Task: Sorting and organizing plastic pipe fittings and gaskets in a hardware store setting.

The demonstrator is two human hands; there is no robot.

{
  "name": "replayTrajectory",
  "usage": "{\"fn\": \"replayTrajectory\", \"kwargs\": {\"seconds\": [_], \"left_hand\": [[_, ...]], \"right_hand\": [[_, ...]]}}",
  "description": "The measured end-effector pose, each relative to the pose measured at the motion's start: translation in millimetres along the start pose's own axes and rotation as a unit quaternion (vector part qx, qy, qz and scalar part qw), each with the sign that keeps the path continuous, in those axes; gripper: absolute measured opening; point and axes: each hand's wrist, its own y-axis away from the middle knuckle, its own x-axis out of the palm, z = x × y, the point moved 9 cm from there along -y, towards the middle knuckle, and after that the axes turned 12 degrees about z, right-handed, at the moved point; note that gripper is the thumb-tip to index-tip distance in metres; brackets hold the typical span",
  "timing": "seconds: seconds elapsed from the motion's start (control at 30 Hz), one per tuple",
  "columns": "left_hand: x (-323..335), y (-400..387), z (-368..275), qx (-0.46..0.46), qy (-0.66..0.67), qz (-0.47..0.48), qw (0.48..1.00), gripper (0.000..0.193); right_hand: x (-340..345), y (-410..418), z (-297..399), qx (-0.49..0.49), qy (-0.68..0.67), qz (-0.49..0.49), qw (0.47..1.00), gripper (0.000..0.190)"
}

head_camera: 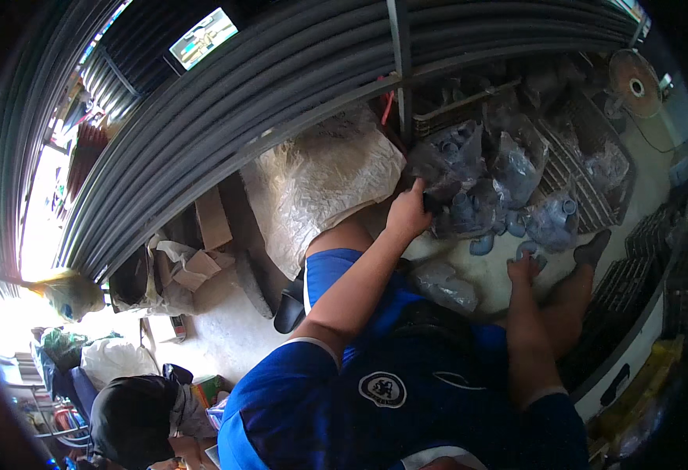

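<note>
My left hand [408, 212] is closed around a small dark object [432, 204] whose kind I cannot make out. It is beside clear plastic bags of grey pipe fittings [453, 147]. My right hand [523, 268] reaches low to the floor, its fingers on a grey plastic pipe elbow [526, 249]. Another loose grey elbow [482, 245] lies on the floor just left of it. A bag of grey fittings [555, 217] sits beyond my right hand. Between my legs lies a crumpled clear plastic bag [444, 288].
A rack of long dark pipes [250, 111] runs overhead, with a metal post [401, 70]. Plastic crates [579, 170] stand ahead right, near a fan [635, 85]. A large pale plastic sack [332, 170] is by my left knee. Another person [138, 417] is at lower left.
</note>
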Motion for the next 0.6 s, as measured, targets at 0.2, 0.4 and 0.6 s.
{"fn": "replayTrajectory", "kwargs": {"seconds": [0.2,0.4,0.6], "left_hand": [[-18.5,42.2,-93.4,0.237,0.179,-0.081,0.951,0.065],[11.9,61.0,-71.1,0.172,0.322,-0.031,0.930,0.046],[73.4,46.9,-49.6,0.086,0.432,0.135,0.888,0.025]], "right_hand": [[65.5,-2.4,-86.3,0.181,-0.192,0.142,0.954,0.096],[-16.8,21.6,-18.4,0.276,-0.010,0.176,0.945,0.096],[119.5,-28.4,-106.3,0.151,-0.071,0.278,0.946,0.065]]}}
